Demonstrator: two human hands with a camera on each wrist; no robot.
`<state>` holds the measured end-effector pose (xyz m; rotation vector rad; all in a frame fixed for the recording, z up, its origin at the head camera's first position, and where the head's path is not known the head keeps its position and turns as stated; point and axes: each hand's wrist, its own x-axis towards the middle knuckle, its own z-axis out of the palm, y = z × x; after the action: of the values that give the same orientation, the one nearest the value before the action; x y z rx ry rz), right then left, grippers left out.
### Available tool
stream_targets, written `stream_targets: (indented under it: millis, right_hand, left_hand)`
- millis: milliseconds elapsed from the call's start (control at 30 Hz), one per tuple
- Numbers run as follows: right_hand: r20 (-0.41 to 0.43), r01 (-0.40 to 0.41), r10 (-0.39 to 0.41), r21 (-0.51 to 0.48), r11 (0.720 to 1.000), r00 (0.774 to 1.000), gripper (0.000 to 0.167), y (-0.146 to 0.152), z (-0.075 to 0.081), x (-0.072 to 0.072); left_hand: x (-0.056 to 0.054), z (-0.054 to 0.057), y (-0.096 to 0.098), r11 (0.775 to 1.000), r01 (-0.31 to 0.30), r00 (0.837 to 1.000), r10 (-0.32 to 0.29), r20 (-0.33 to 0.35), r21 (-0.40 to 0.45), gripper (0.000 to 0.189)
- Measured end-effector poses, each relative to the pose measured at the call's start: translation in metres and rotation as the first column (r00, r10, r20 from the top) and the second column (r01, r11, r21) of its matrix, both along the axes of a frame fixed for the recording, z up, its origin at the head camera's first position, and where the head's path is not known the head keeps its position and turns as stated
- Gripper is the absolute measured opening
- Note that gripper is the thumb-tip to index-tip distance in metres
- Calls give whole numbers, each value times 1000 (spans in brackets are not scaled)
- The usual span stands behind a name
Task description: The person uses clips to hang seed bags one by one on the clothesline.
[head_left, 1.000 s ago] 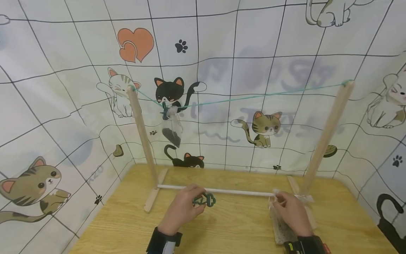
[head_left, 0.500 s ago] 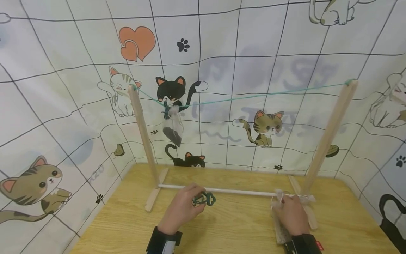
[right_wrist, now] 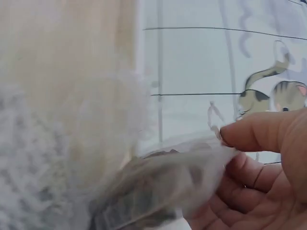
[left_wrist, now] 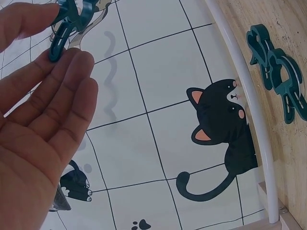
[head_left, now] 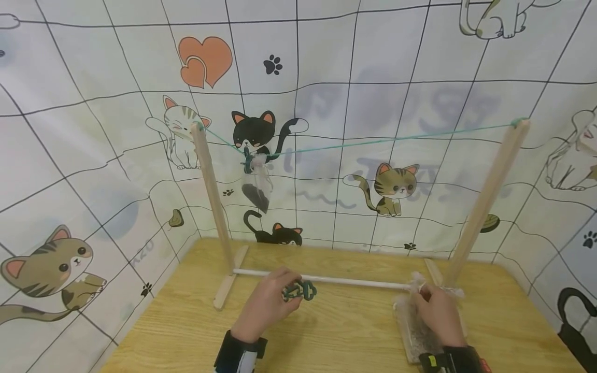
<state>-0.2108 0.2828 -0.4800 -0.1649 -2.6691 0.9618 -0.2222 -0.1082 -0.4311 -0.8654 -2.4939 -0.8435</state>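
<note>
My left hand (head_left: 268, 305) pinches a teal clothespin (left_wrist: 69, 28) between thumb and fingertips, above the table in front of the white rod. My right hand (head_left: 438, 313) pinches the gathered top of a translucent drawstring pouch (right_wrist: 158, 187), which has dark contents and looks blurred in the right wrist view. A loop of its cord stands up by the thumb. Behind, another pouch (head_left: 256, 191) with dark contents hangs from a green line (head_left: 382, 141), with a teal clothespin (head_left: 247, 160) at its top.
Two wooden posts (head_left: 489, 202) hold up the line, joined low down by a white rod (head_left: 359, 282). More teal clothespins (left_wrist: 287, 79) lie on the wooden table (head_left: 326, 331). Below my right hand lies a pale speckled pack (head_left: 412, 336). A cat-print sheet (head_left: 322, 207) stands behind.
My right hand has shifted slightly right while pinching the pouch, and more of the speckled pack shows beneath it. My left hand has stayed nearly still with the clothespin.
</note>
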Motion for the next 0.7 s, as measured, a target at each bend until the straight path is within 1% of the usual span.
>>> stream_targets:
  millis: [167, 267, 367, 467, 600, 700]
  right_hand:
    - [-1, -13, 13, -38, 999, 1000, 23, -5, 14, 7]
    - [-27, -24, 22, -73, 997, 999, 23, -9, 22, 10]
    - [-63, -46, 40, -94, 995, 997, 20, -12, 27, 12]
    - [-51, -63, 58, -102, 993, 997, 15, -15, 28, 12]
    - [-28, -99, 97, -88, 991, 995, 10, -20, 26, 10]
    - [-52, -134, 130, -94, 986, 990, 12, -25, 24, 10]
  left_hand:
    - [0, 1, 0, 1000, 9, 1000, -9, 5, 3, 36]
    - [1, 2, -1, 1000, 11, 1000, -12, 7, 5, 36]
    - [1, 2, -1, 1000, 11, 1000, -11, 2, 1, 36]
    - [0, 2, 0, 1000, 14, 1000, -14, 5, 1, 36]
    - [0, 3, 0, 1000, 24, 999, -25, 35, 20, 38]
    - [2, 5, 0, 998, 38, 998, -40, 47, 57, 39]
